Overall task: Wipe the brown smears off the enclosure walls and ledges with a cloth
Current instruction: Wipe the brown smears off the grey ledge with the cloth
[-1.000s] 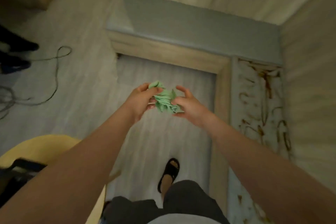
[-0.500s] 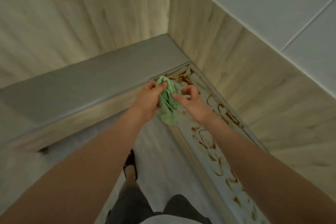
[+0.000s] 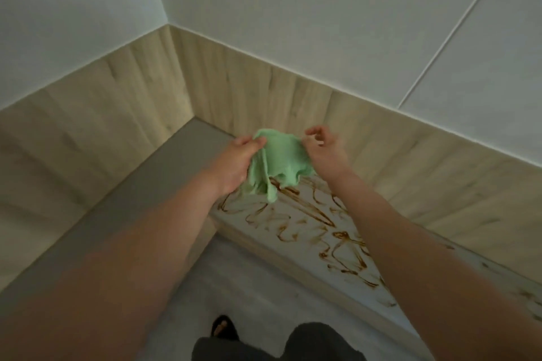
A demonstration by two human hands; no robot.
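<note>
Head view. We are looking down into a corner of the enclosure, where the green cloth is being held in the air between both hands, just above the far end of the white ledge and not touching it. The left hand is gripping the cloth's left side with curled fingers. The right hand is pinching its right edge, with the upper fingers loosely curled. We are judging the step in hand to be opening out the cloth before wiping, since the brown smears are lying untouched along the ledge. The next move calls for lowering a flat pad of cloth onto the far smears and pressing it along the ledge. The right hand's exact contact with the cloth is hidden behind its palm. The ledge's near end is cut off at the right edge. We are unable to tell whether the wooden wall panel carries any smears.
</note>
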